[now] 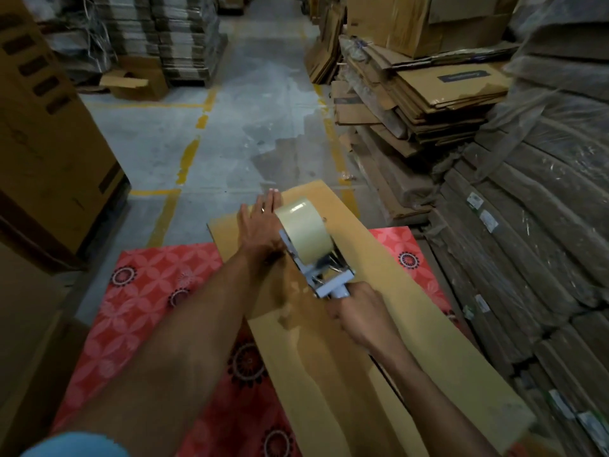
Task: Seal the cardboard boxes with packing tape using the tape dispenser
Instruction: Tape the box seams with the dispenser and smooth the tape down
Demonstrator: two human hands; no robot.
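The cardboard box is laid flat on the red mat, lower centre of the frame, and is pressed down by the left hand, fingers straight. The tape dispenser, at centre, is gripped by its handle in the curled right hand. The cardboard box is judged light, bendy and apt to slide unless pinned.
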